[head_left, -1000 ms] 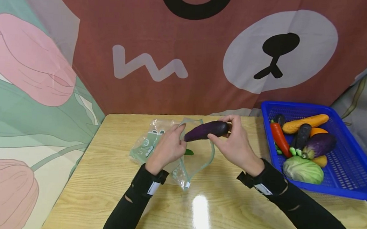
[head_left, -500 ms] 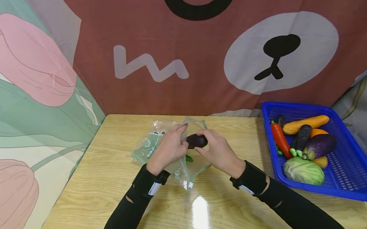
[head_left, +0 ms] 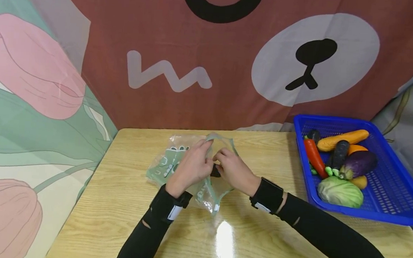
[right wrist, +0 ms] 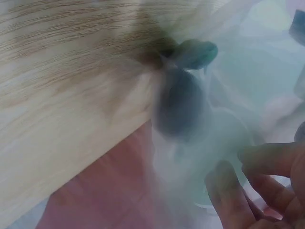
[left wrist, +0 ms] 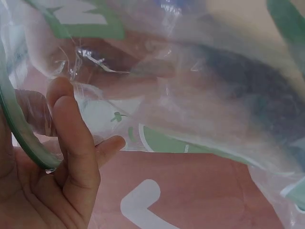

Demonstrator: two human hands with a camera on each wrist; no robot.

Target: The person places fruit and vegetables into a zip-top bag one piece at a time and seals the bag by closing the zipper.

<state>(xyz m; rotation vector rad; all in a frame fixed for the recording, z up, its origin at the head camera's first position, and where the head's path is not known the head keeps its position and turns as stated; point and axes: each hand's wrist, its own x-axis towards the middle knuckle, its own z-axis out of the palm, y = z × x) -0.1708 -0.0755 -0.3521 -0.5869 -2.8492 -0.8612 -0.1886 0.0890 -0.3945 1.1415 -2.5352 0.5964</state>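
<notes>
My left hand (head_left: 193, 165) pinches the rim of a clear zip bag (head_left: 170, 162) with green cartoon print, spreading its mouth towards the right. A dark purple eggplant (head_left: 216, 171) lies in the mouth, mostly hidden by both hands; through the film in the right wrist view the eggplant (right wrist: 178, 107) is blurred. Just over it is my right hand (head_left: 234, 168), fingers bent at the bag's opening. In the right wrist view the fingers (right wrist: 228, 191) stand apart from the eggplant, with nothing visible between them. A green vegetable (right wrist: 198, 54) shows beside the eggplant.
At the right of the wooden table (head_left: 116, 218) stands a blue basket (head_left: 382, 217). It holds a red pepper (head_left: 315, 155), a cabbage (head_left: 341, 191), another eggplant (head_left: 358, 165), a long orange vegetable (head_left: 342, 140) and more. A printed cloth (head_left: 229, 99) hangs behind.
My right hand has moved left and down, taking the eggplant from above the bag into its mouth; its fingers now appear off the eggplant. The left hand still holds the bag's rim.
</notes>
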